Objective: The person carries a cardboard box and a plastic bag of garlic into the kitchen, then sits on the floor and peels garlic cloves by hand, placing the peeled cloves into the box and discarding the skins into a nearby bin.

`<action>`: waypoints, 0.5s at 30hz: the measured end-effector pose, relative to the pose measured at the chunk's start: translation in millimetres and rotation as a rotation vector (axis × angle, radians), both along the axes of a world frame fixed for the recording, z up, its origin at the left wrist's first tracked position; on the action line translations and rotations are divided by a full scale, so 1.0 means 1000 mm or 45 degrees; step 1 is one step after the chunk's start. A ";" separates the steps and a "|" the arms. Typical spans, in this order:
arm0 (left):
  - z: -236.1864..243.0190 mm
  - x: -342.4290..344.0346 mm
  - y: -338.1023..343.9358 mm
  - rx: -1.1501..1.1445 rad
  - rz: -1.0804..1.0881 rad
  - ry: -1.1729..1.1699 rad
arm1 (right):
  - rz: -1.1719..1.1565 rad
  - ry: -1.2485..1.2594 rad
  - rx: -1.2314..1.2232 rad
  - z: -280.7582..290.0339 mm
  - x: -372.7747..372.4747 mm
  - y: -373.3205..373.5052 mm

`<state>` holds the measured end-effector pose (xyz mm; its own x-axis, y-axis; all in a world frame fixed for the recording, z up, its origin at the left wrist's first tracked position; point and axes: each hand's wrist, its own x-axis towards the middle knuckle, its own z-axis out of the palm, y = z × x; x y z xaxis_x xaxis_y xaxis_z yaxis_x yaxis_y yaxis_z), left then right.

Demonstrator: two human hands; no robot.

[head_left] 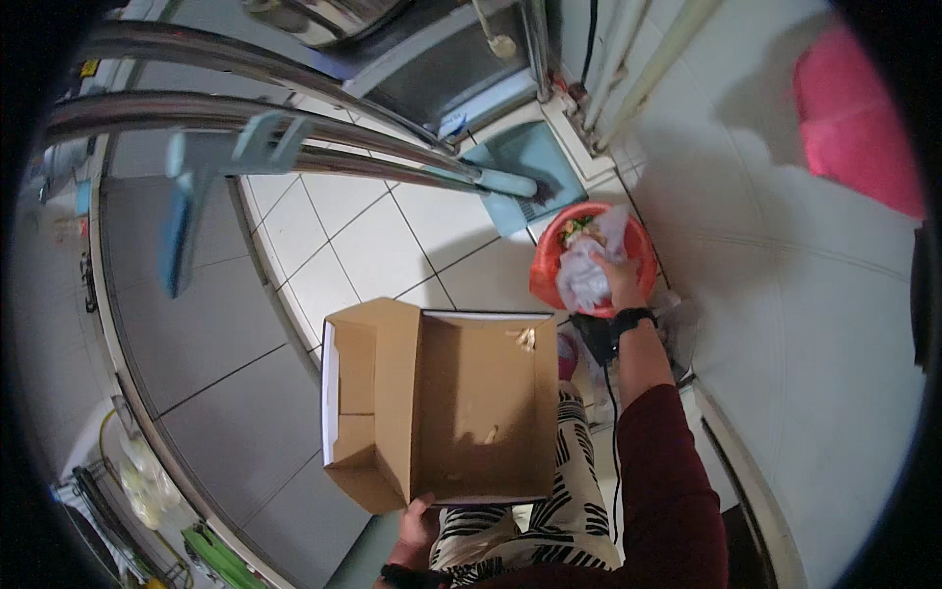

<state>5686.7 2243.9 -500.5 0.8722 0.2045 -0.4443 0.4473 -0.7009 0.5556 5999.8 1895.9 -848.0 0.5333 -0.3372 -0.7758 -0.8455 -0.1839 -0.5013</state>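
Note:
My left hand (419, 522) grips the near edge of an open cardboard box (461, 402), its thumb over the rim. The box is brown inside with its lid folded back to the left, and a few small pale scraps lie in it. My right hand (618, 280) reaches into a red bin (643, 250) and is closed on a crumpled white plastic bag (586, 280). Some of its fingers are hidden by the bag. Greenish and orange waste (581, 232) shows beside the bag.
A light-blue dustpan (505, 157) lies on white floor tiles beyond the bin. Steel poles (294, 113) cross the upper left, near a blue plastic hook-like piece (196, 177). A pink cloth-like thing (854, 123) hangs on the right wall. A black cord (616, 442) runs past my right forearm.

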 end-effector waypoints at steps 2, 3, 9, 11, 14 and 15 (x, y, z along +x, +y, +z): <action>-0.002 0.012 0.000 -0.486 0.661 0.270 | 0.049 -0.044 -0.172 0.032 -0.002 0.004; -0.004 0.018 0.001 -0.645 1.022 0.309 | 0.094 -0.052 -0.381 0.046 -0.005 0.005; 0.010 0.070 -0.023 -0.878 1.105 0.426 | 0.158 -0.096 0.781 0.210 -0.081 0.018; 0.028 0.088 -0.042 -0.868 1.135 0.473 | 0.740 -0.415 0.250 0.258 -0.110 0.038; 0.079 0.107 -0.067 -0.837 1.165 0.522 | 0.579 -0.181 0.411 0.306 -0.118 0.016; 0.093 0.115 -0.062 -0.856 1.066 0.535 | 0.513 -0.367 0.407 0.315 -0.120 0.010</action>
<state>5801.5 2182.1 -407.9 0.3322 0.2613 -0.9063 0.8708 0.2842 0.4011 5880.2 1905.9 -533.2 0.7754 0.1623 -0.6103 -0.5617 -0.2644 -0.7839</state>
